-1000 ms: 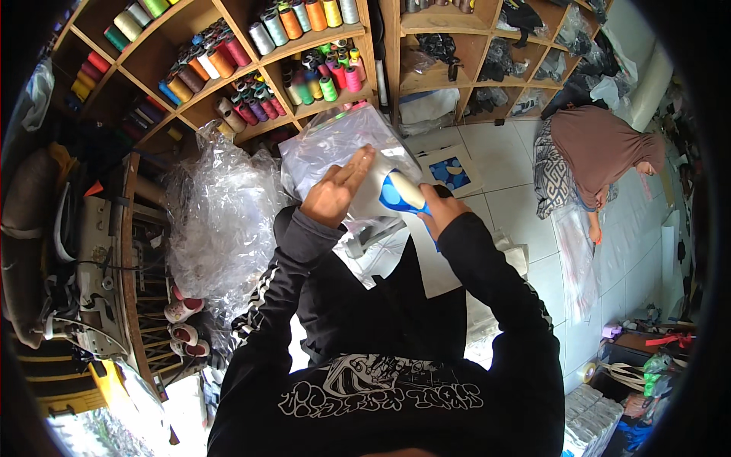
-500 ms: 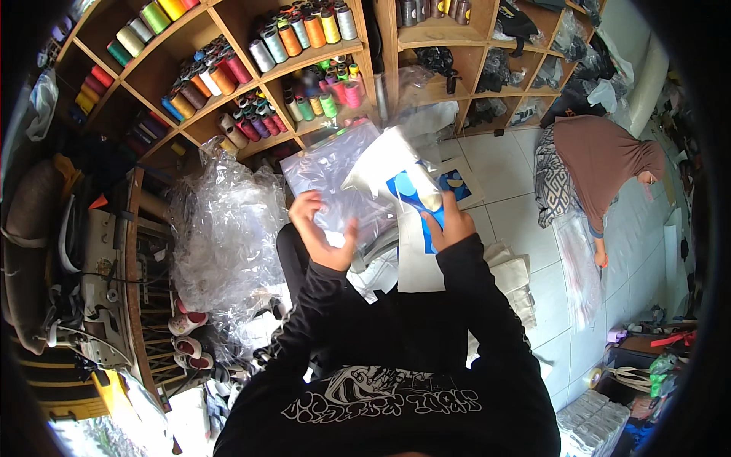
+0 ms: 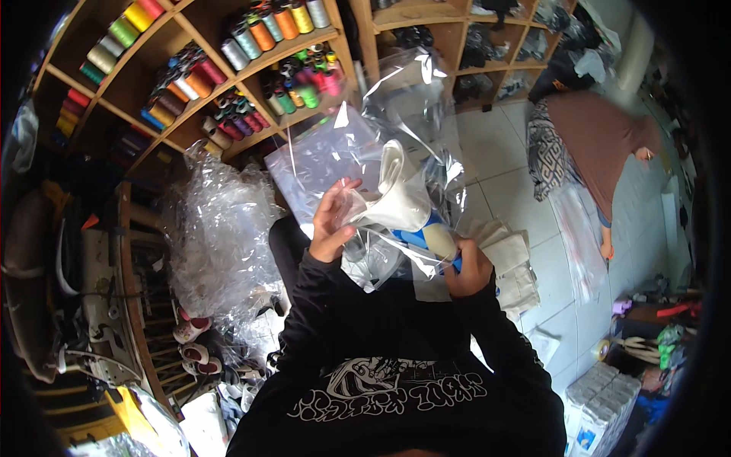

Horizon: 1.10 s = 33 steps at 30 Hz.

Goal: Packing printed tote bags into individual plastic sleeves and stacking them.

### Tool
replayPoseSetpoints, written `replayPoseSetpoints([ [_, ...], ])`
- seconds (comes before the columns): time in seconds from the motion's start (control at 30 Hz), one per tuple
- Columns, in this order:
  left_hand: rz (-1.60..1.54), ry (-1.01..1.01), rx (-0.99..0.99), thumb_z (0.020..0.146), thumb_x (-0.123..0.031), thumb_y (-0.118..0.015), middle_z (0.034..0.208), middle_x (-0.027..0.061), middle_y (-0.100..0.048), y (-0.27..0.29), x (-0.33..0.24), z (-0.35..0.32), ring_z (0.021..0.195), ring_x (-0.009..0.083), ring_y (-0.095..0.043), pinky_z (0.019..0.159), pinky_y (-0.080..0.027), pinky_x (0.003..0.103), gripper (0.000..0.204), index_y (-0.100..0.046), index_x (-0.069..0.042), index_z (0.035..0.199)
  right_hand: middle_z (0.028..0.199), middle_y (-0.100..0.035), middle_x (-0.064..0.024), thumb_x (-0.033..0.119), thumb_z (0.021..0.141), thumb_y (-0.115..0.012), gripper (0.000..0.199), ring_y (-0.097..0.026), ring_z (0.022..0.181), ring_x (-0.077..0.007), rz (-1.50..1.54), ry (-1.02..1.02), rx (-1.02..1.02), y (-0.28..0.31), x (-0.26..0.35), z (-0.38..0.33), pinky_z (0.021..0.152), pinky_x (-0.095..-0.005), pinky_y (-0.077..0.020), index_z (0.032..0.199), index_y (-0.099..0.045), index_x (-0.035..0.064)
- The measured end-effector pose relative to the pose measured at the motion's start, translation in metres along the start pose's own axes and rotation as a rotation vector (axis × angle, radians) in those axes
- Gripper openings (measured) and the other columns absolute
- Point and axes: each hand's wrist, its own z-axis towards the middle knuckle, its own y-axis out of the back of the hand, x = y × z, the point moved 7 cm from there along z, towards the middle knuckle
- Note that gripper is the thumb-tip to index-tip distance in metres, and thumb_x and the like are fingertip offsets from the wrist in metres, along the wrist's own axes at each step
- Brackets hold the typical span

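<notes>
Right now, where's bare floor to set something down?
Bare tile between wooden shelves and cream stack; another strip between that stack and the flat plastic sheets. Crowded: left side, with the clear plastic heap; also between left hand and right hand, where fabric bunches.

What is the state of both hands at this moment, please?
Left hand: open, thumb and fingers apart at the clear plastic bag; whether it grips plastic cannot be told.
Right hand: closed, holding the cream-and-blue fabric piece.
</notes>
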Motion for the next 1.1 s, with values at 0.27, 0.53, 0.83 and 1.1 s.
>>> replayPoseSetpoints([
  [0.27, 0.182, 0.061, 0.042, 0.071, -0.009, -0.07, 0.119, 0.0162, -0.051, -0.029, -0.013, -0.004, 0.109, 0.0235, -0.05, 0.093, -0.038, 0.034, 0.051, -0.048, 0.002, 0.116, 0.11, -0.057, -0.0192, 0.007, 0.068, -0.067, 0.052, -0.06, 0.093, -0.0315, 0.176, 0.038, -0.001, 0.03, -0.009, -0.019, 0.078, -0.0356, -0.0482, 0.115, -0.048, -0.0028],
  [0.53, 0.186, -0.019, 0.165, 0.078, -0.005, -0.058, 0.11, 0.0199, -0.058, -0.037, -0.016, -0.004, 0.102, 0.0272, -0.057, 0.091, -0.041, 0.036, 0.029, -0.056, 0.002, 0.105, 0.122, -0.047, -0.014, 0.013, 0.082, -0.054, 0.044, -0.049, 0.112, -0.0232, 0.666, -0.212, 0.583, 0.047, -0.085, -0.002, 0.09, -0.0328, -0.041, 0.123, -0.045, 0.0007],
  [0.83, 0.196, 0.049, 0.317, 0.073, 0.004, -0.059, 0.101, 0.0166, -0.062, -0.052, -0.004, 0.009, 0.103, 0.0262, -0.057, 0.089, -0.043, 0.035, 0.032, -0.056, 0.003, 0.104, 0.132, -0.041, -0.0109, 0.021, 0.072, -0.07, 0.074, -0.036, 0.124, -0.0205, 1.478, -0.097, 0.687, -0.041, -0.122, 0.081, 0.099, -0.0352, -0.032, 0.134, -0.034, 0.0031],
  [1.1, 0.233, 0.107, 0.188, 0.072, 0.005, -0.067, 0.118, 0.0155, -0.054, -0.058, 0.004, 0.006, 0.108, 0.0216, -0.053, 0.092, -0.043, 0.034, 0.058, -0.04, 0.0, 0.123, 0.123, -0.05, -0.0083, 0.008, 0.071, -0.068, 0.068, -0.045, 0.117, -0.0203, 1.158, -0.314, 0.657, -0.018, -0.137, 0.064, 0.098, -0.0325, -0.0348, 0.131, -0.036, 0.0025],
])
